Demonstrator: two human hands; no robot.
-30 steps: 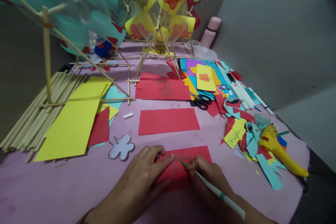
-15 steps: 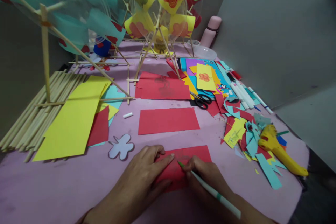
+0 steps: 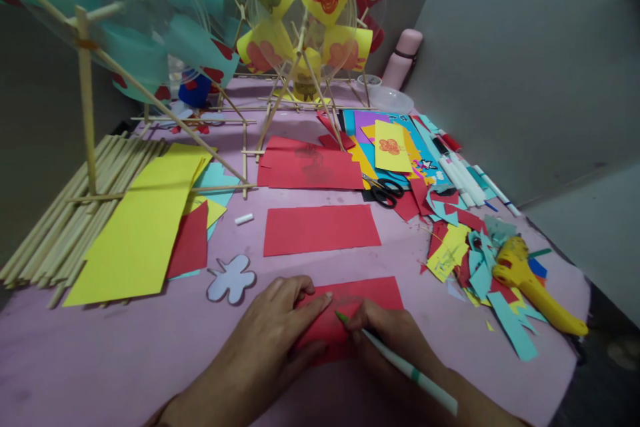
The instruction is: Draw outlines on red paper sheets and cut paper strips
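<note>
A red paper rectangle (image 3: pixel 383 290) lies on the table in front of me. My left hand (image 3: pixel 280 327) rests on its left side with the fingers spread, pressing it flat. In my right hand (image 3: pixel 387 333) is a white marker with a green tip (image 3: pixel 400 363), the tip at the paper's middle; faint dark lines show there. Left of my left hand lies a pale butterfly-shaped cutout (image 3: pixel 233 280). Just beyond the paper is a second red rectangle (image 3: pixel 320 230), and a white marker cap (image 3: pixel 244 219) sits left of that one.
Wooden sticks (image 3: pixel 55 233) and yellow paper sheets (image 3: pixel 135 233) lie at left. Black-handled scissors (image 3: pixel 385 192), paper scraps (image 3: pixel 480 267) and a yellow glue gun (image 3: pixel 535 287) are at right. Stick-framed wheels with paper (image 3: pixel 300 47) stand behind, near a pink bottle (image 3: pixel 403 60).
The marker's green tip has shifted slightly left and down on the red paper. My left hand has stayed in place.
</note>
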